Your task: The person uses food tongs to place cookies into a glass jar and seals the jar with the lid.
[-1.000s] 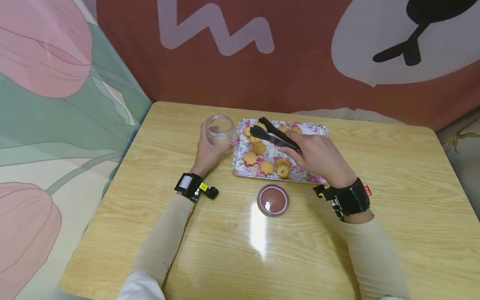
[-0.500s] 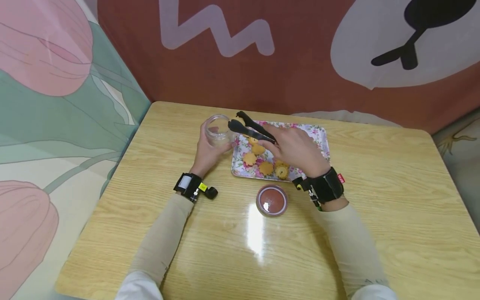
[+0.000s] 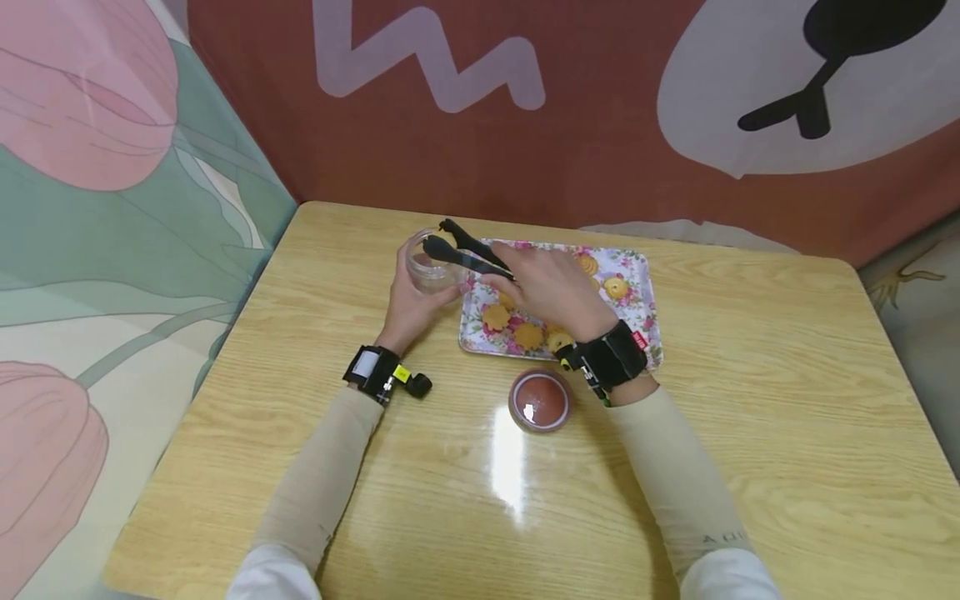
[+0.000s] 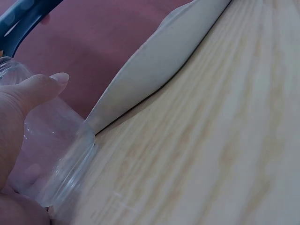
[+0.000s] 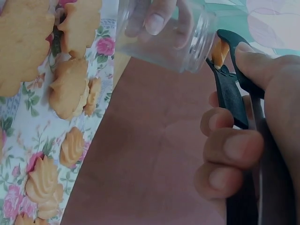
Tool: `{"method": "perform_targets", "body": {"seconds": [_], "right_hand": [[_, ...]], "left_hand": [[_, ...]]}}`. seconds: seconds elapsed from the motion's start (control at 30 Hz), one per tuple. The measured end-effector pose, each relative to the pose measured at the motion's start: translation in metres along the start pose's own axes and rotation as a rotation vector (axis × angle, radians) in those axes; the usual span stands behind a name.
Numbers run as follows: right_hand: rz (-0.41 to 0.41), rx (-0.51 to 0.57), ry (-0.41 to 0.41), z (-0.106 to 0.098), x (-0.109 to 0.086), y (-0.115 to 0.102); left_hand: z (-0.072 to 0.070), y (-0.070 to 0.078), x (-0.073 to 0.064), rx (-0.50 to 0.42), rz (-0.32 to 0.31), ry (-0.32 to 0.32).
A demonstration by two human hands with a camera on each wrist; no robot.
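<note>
My left hand (image 3: 407,307) grips a clear open-mouthed jar (image 3: 441,282), thumb and fingers round its sides. In the left wrist view the base of the jar (image 4: 70,173) shows close over the wooden table. My right hand (image 3: 553,287) holds black tongs (image 3: 463,258), their tips over the jar's mouth in the head view. Between the tips a small golden cookie (image 5: 219,52) is pinched, just outside the jar's rim (image 5: 201,44) in the right wrist view. A flowered tray (image 3: 637,321) with several cookies (image 3: 528,336) lies below my right hand, which hides part of it.
A round reddish-brown lid (image 3: 540,402) with a pale ring lies in front of the tray on the wooden table (image 3: 787,400). Behind the table's far edge stands a brown patterned wall (image 3: 600,150); a flowered wall (image 3: 150,250) is at the left.
My right hand has moved left with the tongs, from over the tray to the jar's mouth. Cookies at the tray's right have come into view. The left hand and jar have stayed about where they were.
</note>
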State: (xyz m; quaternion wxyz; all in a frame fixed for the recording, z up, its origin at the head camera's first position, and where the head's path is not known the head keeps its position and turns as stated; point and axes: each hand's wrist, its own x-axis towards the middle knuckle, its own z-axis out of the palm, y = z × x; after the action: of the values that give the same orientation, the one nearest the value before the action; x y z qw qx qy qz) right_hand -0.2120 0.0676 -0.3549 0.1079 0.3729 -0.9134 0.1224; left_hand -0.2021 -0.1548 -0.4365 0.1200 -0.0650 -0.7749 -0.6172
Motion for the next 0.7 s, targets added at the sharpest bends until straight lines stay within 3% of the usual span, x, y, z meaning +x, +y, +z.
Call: {"method": "perform_targets", "body": {"seconds": [0.13, 0.43, 0.53, 0.7], "right_hand": [[0.007, -0.008, -0.005, 0.001, 0.003, -0.003], [0.019, -0.03, -0.02, -0.002, 0.007, -0.006], [0.028, -0.035, -0.025, -0.001, 0.008, -0.006], [0.033, -0.069, -0.043, 0.001, 0.008, -0.005]], "left_hand": [[0.001, -0.004, 0.002, -0.016, 0.018, -0.005], [0.002, -0.035, 0.011, 0.0, -0.006, 0.0], [0.002, -0.033, 0.01, 0.004, -0.02, 0.002], [0.001, -0.014, 0.005, -0.022, 0.006, 0.003]]}}
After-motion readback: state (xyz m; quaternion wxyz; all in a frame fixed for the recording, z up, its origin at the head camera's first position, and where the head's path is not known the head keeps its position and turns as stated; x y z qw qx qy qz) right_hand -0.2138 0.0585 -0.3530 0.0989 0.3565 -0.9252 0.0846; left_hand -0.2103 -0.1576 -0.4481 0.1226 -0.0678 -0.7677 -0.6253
